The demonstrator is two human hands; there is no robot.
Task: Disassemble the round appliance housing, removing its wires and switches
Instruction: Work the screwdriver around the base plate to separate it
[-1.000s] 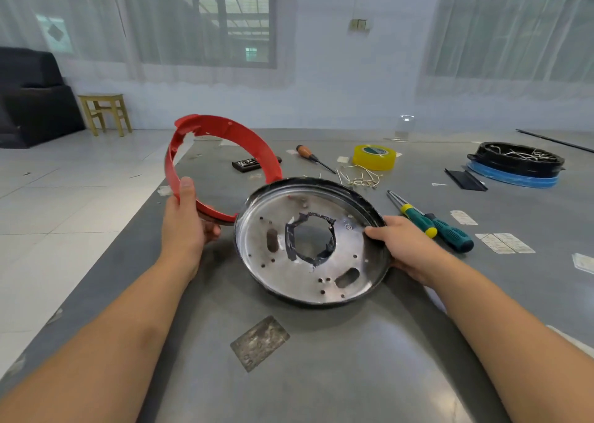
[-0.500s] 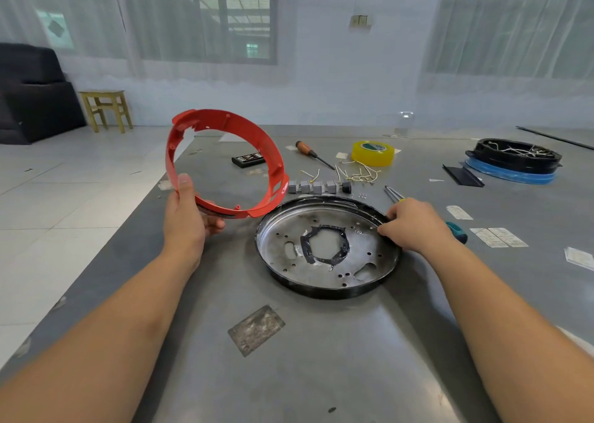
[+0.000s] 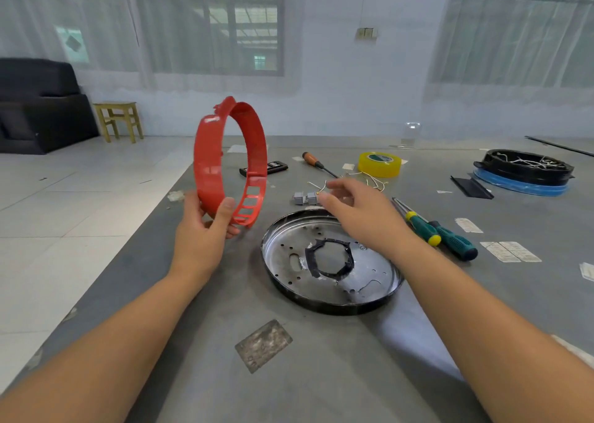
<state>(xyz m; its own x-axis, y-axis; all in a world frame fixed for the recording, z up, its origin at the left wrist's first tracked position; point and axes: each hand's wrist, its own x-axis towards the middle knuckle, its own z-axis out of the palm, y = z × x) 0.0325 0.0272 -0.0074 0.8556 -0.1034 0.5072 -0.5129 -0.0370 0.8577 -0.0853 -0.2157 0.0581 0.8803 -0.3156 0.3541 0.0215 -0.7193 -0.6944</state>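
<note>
On the grey worktable [image 3: 321, 374], your job looks well along: the red housing ring [image 3: 229, 162] is free of the metal base plate [image 3: 328, 262], which lies flat in front of you, and the grey switches [image 3: 305, 198] and loose wires [image 3: 369, 178] lie just beyond the plate, already out. What seems left is checking the ring for remaining fittings and sorting the parts. Your left hand [image 3: 205, 230] grips the ring's lower edge between thumb and fingers, holding it upright on edge above the table. Your right hand [image 3: 360, 213] hovers with fingers spread and relaxed, holding nothing, just beside the switches. Half a second ago it rested on the plate's rim, and the ring was tilted flatter.
</note>
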